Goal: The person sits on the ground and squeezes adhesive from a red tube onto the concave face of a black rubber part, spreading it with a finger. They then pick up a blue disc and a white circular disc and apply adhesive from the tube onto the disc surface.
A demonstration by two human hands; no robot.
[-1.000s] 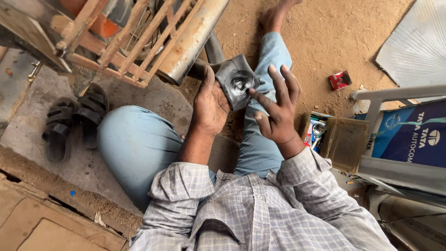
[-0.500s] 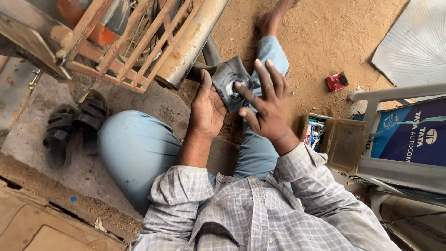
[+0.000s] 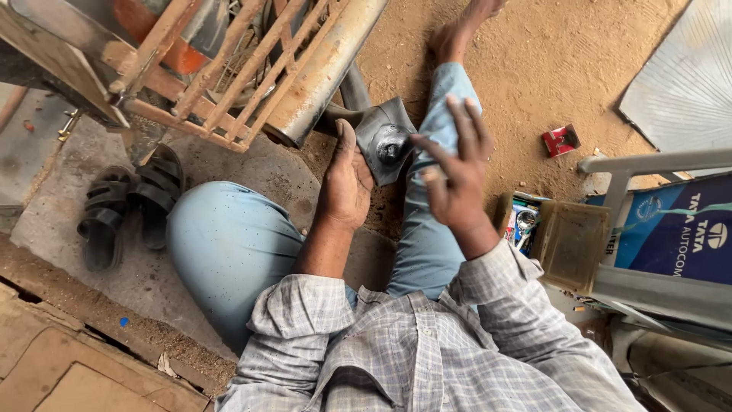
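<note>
I sit on the ground with my knees in light blue trousers. A black rubber inner tube point(image 3: 385, 141) lies folded over my right leg, with a round dark patch spot on it. My left hand point(image 3: 347, 183) grips the tube's left edge, thumb on top. My right hand point(image 3: 455, 172) hovers just right of the patch spot, fingers spread, fingertips touching or nearly touching the rubber.
A rusty metal frame with a thick pipe point(image 3: 320, 72) overhangs at upper left. Black sandals point(image 3: 126, 202) lie on the concrete at left. A small red packet point(image 3: 560, 140) rests on the sand. An open box of small tools point(image 3: 553, 236) and a blue carton point(image 3: 679, 229) stand at right.
My right hand has slid rightwards off the patch spot and lifted slightly, uncovering it. My left hand keeps its grip on the tube.
</note>
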